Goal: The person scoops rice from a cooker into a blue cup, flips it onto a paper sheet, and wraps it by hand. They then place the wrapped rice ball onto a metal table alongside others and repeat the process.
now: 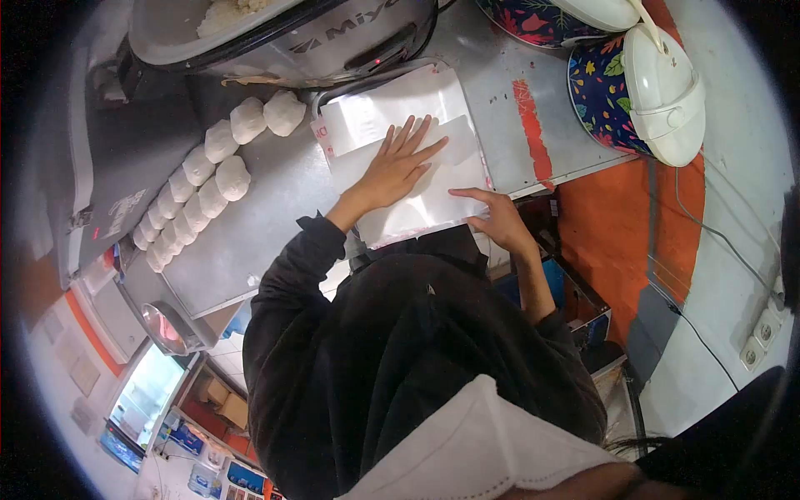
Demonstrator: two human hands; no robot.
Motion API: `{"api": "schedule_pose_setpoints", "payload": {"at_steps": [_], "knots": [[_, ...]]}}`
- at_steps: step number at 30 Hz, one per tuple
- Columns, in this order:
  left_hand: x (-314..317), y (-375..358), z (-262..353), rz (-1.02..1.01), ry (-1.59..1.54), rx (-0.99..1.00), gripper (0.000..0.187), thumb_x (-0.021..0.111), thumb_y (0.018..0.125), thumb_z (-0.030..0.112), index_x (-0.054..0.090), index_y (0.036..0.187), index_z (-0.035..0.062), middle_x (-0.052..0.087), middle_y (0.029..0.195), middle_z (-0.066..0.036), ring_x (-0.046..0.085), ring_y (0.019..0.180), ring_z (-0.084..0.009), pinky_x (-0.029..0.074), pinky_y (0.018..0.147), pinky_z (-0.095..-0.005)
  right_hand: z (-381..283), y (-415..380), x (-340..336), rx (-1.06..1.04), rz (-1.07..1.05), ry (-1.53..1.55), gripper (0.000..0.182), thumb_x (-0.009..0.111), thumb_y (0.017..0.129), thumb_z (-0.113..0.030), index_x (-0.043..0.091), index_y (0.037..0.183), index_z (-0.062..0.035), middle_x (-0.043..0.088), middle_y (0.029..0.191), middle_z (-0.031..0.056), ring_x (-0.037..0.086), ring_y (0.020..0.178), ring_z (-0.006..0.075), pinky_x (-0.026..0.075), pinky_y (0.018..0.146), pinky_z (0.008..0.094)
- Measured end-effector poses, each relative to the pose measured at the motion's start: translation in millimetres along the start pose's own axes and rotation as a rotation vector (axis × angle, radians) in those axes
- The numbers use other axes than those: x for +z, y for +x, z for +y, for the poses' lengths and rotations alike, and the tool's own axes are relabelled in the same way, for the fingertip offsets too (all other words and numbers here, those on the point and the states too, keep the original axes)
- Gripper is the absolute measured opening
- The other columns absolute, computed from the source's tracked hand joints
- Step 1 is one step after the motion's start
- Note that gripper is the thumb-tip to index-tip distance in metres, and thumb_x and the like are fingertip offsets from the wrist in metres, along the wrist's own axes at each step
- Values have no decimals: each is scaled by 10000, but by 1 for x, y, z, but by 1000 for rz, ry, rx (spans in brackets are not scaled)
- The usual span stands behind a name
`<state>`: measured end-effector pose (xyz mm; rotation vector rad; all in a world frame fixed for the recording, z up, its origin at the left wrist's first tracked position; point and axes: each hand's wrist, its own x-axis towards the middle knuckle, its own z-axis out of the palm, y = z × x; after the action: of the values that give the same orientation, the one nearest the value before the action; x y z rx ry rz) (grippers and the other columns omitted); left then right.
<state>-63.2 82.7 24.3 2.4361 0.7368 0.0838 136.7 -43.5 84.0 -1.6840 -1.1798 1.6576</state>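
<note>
White paper sheets [442, 187] lie in a stack on a metal tray at the counter's edge, one sheet overlapping another. My left hand [398, 171] rests flat on the upper part of the stack with its fingers spread. At the right edge of the paper, my right hand [497, 218] has its index finger stretched over the sheet and its thumb lower down, apart from it. Neither hand shows anything held. Several white wrapped bundles [212, 196] stand in two rows to the left of the paper.
A large Miyako cooker [292, 46] with rice [229, 15] inside stands behind the paper. Two patterned containers with white lids, one of them this bucket [604, 96], are at the back right. A power strip [760, 337] hangs on the right wall.
</note>
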Motion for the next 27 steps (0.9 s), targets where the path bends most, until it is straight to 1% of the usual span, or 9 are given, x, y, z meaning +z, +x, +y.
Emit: {"api": "schedule_pose_setpoints", "payload": {"at_steps": [6, 8, 11, 15, 16, 18, 22, 25, 27], "knots": [[13, -8, 18, 115, 160, -10, 492, 355, 954, 334, 312, 1432, 225, 167, 1525, -75, 128, 1406, -294, 36, 1134, -511, 16, 15, 12, -277, 269, -407, 410, 691, 662, -22, 677, 1058, -128, 547, 1203, 96, 579, 915, 243, 467, 817, 343], [23, -11, 17, 137, 169, 9, 493, 345, 953, 359, 335, 1422, 207, 212, 1510, -75, 138, 1405, -281, 36, 1132, -516, -3, 22, 13, -747, 591, -968, 255, 638, 700, -73, 668, 952, -102, 574, 1079, 89, 549, 945, 248, 418, 863, 356], [30, -12, 15, 138, 184, 49, 500, 332, 949, 398, 387, 1391, 170, 289, 1479, -83, 152, 1404, -269, 44, 1136, -502, -25, 42, 9, -922, 428, -1038, 144, 622, 730, -128, 650, 871, -121, 574, 992, 80, 550, 927, 242, 390, 897, 386], [41, -12, -13, -13, 80, 162, 508, 337, 941, 432, 485, 1300, 103, 385, 1415, -112, 253, 1362, -300, 160, 1128, -434, -19, 76, -4, -863, 224, -791, 147, 609, 772, -153, 575, 895, -81, 616, 909, 123, 584, 894, 286, 433, 822, 424], [22, -16, -13, -10, 81, 162, 508, 337, 941, 432, 485, 1300, 103, 385, 1415, -112, 253, 1362, -300, 160, 1128, -434, -17, 78, -7, -635, 187, -772, 172, 597, 794, -155, 541, 935, -74, 621, 828, 143, 598, 839, 322, 448, 770, 444], [-38, -28, 0, -51, -1104, -235, 483, 451, 906, 421, 528, 1222, 64, 458, 1334, -137, 395, 1258, -310, 295, 1054, -396, -15, 81, -13, -442, 166, -743, 218, 557, 855, -191, 462, 1001, -59, 599, 643, 186, 607, 677, 402, 463, 631, 492], [-42, -51, -3, -210, -169, -197, 491, 677, 775, 354, 573, 1136, 38, 569, 1166, -157, 502, 1120, -303, 369, 969, -388, -15, 82, -13, -318, 179, -759, 221, 550, 867, -218, 473, 1010, -68, 598, 646, 188, 603, 658, 403, 462, 626, 492], [-22, -73, -38, -12, -309, 8, 467, 679, 781, 327, 582, 1122, 22, 576, 1155, -167, 528, 1078, -304, 398, 938, -369, -9, 83, -12, -261, 243, -819, 224, 544, 880, -248, 490, 999, -66, 600, 651, 183, 600, 659, 405, 461, 616, 491], [-2, -74, -57, -12, -724, -182, 414, 670, 798, 302, 603, 1087, 14, 625, 1025, -187, 596, 956, -300, 452, 848, -362, 0, 83, -9, -258, 349, -765, 225, 553, 882, -264, 514, 979, -66, 600, 640, 173, 604, 652, 406, 460, 595, 491]]}}
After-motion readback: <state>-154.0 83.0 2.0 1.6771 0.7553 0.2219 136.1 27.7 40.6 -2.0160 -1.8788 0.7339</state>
